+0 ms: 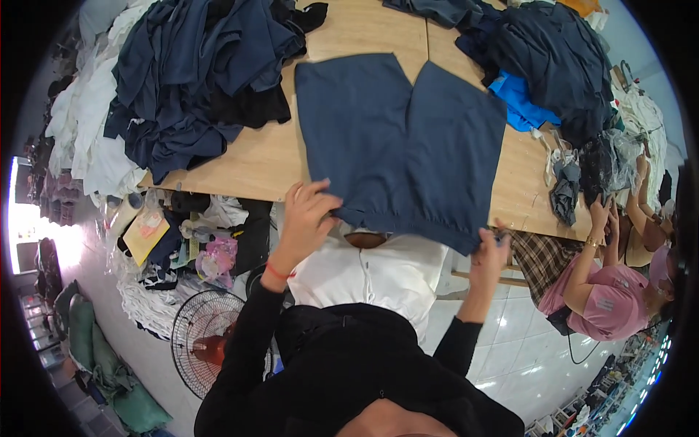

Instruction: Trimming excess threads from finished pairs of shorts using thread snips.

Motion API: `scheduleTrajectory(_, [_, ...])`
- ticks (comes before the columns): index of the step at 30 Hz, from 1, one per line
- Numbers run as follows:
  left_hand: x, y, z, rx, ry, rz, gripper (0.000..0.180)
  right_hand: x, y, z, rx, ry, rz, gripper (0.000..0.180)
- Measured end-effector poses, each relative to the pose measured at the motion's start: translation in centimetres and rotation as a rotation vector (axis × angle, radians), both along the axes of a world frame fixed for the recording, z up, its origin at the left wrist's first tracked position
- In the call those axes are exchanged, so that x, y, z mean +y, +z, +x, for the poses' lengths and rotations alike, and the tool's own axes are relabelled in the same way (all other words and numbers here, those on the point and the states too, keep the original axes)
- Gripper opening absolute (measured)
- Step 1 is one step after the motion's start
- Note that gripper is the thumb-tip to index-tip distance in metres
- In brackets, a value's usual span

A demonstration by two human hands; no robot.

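A pair of dark blue shorts (386, 146) lies spread on the wooden table, its legs pointing away from me. The gathered elastic waistband is nearest my body and hangs slightly past the table's front edge. At the left corner of the waistband, my left hand (307, 215) has bent fingers closed on the cloth. My right hand (491, 251) grips the right corner, its fingers closed and a little blurred. Something small and dark shows between those fingers; I cannot make out what it is.
Dark garments are heaped on the table (331, 33) in a left pile (196, 65) and a right pile (553, 58), with a bright blue cloth (520, 102) beside the latter. A fan (207, 342) stands low at left. A person in pink (601, 302) works at right.
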State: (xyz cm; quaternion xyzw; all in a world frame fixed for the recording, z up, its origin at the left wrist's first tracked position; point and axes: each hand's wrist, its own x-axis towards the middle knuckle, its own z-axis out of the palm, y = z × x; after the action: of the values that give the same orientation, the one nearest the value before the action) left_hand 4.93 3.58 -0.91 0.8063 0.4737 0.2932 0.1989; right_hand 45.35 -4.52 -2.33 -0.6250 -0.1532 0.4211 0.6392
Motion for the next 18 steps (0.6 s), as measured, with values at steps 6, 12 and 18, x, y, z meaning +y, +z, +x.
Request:
scheduleTrajectory(6, [3.7, 15.4, 0.1, -0.719, 0.288, 0.641, 0.024, 4.3, 19.7, 3.7, -0.355, -0.215, 0.668, 0.029])
scheduleTrajectory(12, [16.9, 23.4, 2.3, -0.525, 0.302, 0.848, 0.024, 17.5, 24.8, 2.2, -0.706, -0.108, 0.616, 0.023])
scheduleTrajectory(18, [23.1, 9.8, -1.9, -0.810, 0.278, 0.263, 0.032, 21.3, 14.8, 5.4, -0.641, 0.072, 0.466, 0.038])
